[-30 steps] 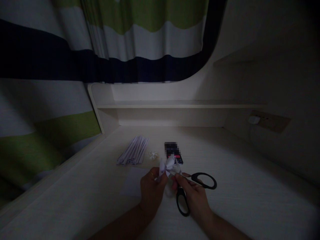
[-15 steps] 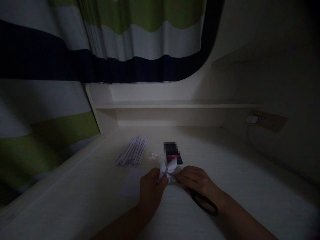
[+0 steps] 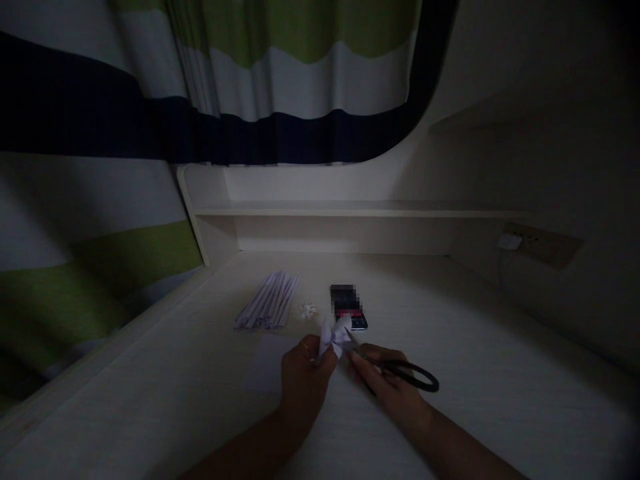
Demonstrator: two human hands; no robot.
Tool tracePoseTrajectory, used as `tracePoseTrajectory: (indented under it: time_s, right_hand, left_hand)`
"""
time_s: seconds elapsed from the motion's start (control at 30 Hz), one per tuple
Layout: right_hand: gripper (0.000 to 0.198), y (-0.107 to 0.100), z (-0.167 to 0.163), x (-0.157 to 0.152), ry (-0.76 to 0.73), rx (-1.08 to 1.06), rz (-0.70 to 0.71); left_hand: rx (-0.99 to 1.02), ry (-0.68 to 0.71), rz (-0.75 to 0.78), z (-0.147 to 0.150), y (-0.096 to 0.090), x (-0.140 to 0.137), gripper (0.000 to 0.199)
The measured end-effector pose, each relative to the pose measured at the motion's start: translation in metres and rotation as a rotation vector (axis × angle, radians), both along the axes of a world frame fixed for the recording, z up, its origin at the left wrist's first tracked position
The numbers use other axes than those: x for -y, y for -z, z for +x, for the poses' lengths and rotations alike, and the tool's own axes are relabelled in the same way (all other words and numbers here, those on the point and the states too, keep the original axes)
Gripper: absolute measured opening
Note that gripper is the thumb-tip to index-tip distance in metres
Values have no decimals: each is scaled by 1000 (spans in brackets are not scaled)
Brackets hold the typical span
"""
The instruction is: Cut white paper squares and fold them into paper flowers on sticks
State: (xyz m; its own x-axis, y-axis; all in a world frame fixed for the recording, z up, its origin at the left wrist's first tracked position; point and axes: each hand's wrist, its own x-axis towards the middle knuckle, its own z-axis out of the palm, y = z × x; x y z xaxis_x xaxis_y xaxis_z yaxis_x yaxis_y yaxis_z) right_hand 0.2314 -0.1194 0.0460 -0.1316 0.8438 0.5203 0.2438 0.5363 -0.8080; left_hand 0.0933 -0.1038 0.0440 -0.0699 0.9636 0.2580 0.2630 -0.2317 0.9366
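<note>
Between the fingers and thumb of my left hand (image 3: 306,373) is a white paper flower (image 3: 341,329) with petals spread upward. My right hand (image 3: 385,380) is closed around a pair of scissors (image 3: 413,375) with black handles. One black handle loop sticks out to the right, past the hand. The blade end points left and touches or lies right beside a petal; I cannot tell which. A flat sheet of white paper (image 3: 263,363) lies on the desk, partly behind my left hand.
Behind the hands lie a phone (image 3: 347,303), a small white paper star shape (image 3: 307,310) and a bundle of rolled paper sticks (image 3: 267,301) on the desk (image 3: 480,373). A shelf (image 3: 350,213) runs along the back. A socket with a plug (image 3: 511,241) sits at right, a curtain (image 3: 125,253) at left.
My right hand has turned, and the scissors have swung from slanting downward to nearly level, with the blade now up at the petal. My left hand keeps the paper flower in place.
</note>
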Motion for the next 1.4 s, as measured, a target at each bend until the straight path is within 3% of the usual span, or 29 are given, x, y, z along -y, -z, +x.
tracePoseTrajectory:
  time_s: [0.07,0.17,0.3,0.43,0.57,0.67,0.73,0.8,0.87,1.0,1.2,1.4]
  right_hand:
    - [32,3,-7,3,33,-158,-175]
    - [33,3,-17,7,28,-364,-315]
    - [34,1,-26,13,19,-576,-423]
    - [32,5,-27,13,13,-596,-426]
    - [28,7,-10,4,5,-236,-167]
    - [16,5,11,-8,-94,167,242]
    - [22,3,23,-17,-169,355,461]
    - [25,1,30,-23,-193,469,548]
    - [26,0,31,-23,-201,485,544]
    - [18,0,15,-10,-128,245,311]
    - [30,5,-16,4,7,-417,-329]
    - [28,4,-28,6,-96,-847,-601]
  left_hand:
    - [-22,-17,25,-1,0,1,14]
    - [-73,-33,52,-1,-3,3,14]
    - [-130,-34,76,-2,-6,5,13]
    - [-245,-47,102,-3,-7,5,13]
    - [-269,-55,107,-3,-5,3,13]
    - [-245,-54,94,-3,-4,2,17]
    - [-230,-48,89,-2,-4,2,19]
    - [-233,-49,93,-2,-4,3,18]
    - [-253,-57,90,-2,-4,3,18]
    - [-261,-72,78,-2,-4,2,19]
    - [-271,-70,121,-4,-5,1,12]
    - [-412,-56,250,-6,-6,1,14]
